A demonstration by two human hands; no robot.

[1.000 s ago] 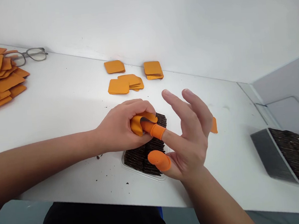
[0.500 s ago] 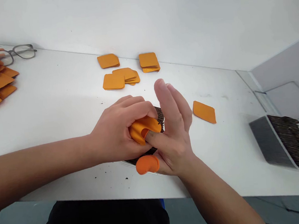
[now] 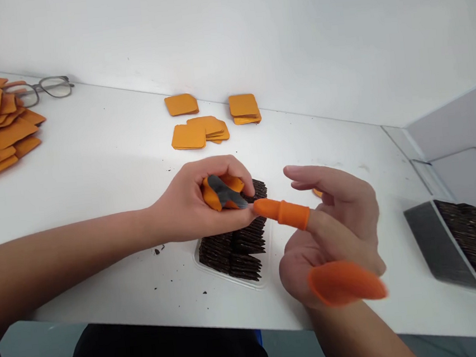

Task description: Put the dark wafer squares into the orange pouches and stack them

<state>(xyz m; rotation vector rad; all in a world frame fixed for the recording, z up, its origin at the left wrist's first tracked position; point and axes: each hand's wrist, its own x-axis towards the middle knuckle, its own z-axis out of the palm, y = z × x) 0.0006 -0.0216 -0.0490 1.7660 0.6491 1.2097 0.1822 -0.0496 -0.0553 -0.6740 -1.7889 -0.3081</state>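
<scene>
My left hand (image 3: 206, 198) is closed around a bent orange pouch (image 3: 211, 195), and a dark grey surface (image 3: 224, 191) shows at its mouth; I cannot tell whether that is lining or something inside. Orange finger covers sit on the index finger (image 3: 281, 212) and thumb (image 3: 344, 283) of my right hand (image 3: 331, 231). That hand is spread open, with its covered index tip at my left thumb tip. Below my left hand stands a clear plastic tray (image 3: 268, 274) packed with rows of thin dark brown pieces (image 3: 246, 264), partly hidden by the hand.
Small stacks of flat orange pouches (image 3: 187, 137) lie near the wall. A large heap of them (image 3: 2, 134) is at the far left, beside a pair of eyeglasses (image 3: 56, 86). At the right stands a dark-sided bin (image 3: 429, 244) of similar dark pieces. Dark crumbs dot the white table.
My right index finger has come out of the pouch's mouth, and the right hand has drawn back right. Grey now shows in the pouch. The view has shifted slightly; the lone right-hand pouch is mostly hidden.
</scene>
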